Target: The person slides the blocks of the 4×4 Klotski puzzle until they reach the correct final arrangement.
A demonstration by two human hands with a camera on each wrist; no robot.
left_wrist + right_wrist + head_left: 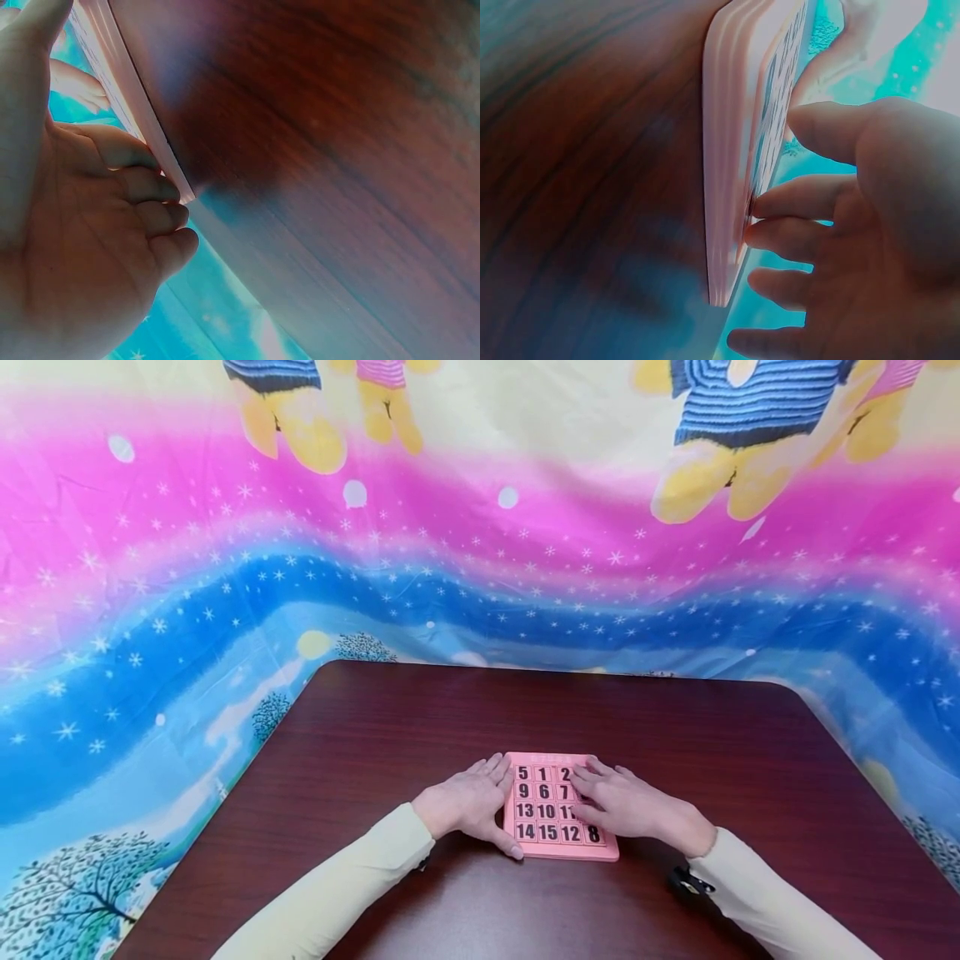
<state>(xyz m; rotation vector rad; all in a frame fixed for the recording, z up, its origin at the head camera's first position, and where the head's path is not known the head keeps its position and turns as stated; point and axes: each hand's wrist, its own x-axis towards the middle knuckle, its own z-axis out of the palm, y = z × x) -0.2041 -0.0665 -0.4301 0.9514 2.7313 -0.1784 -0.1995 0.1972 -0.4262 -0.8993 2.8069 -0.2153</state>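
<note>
A pink sliding number puzzle [545, 802] lies flat on the table, its black-numbered tiles set in rows. Along its left edge rests my left hand [472, 802], fingers extended away from me and thumb at the near left corner. My right hand [630, 802] reaches over the right side, fingertips on the tiles around 2, 7 and 11; it hides most of the right column, though the 8 shows at the near corner. In the right wrist view the puzzle's thick side [727, 150] shows, with the fingers [806, 196] loosely spread at its numbered face.
The dark reddish-brown table [420, 718] has rounded far corners. Behind and beside it hangs a patterned cloth [480, 543] with bears and snowflakes. Both forearms wear pale sleeves [352, 877], and a black wrist device [690, 882] sits under the right cuff.
</note>
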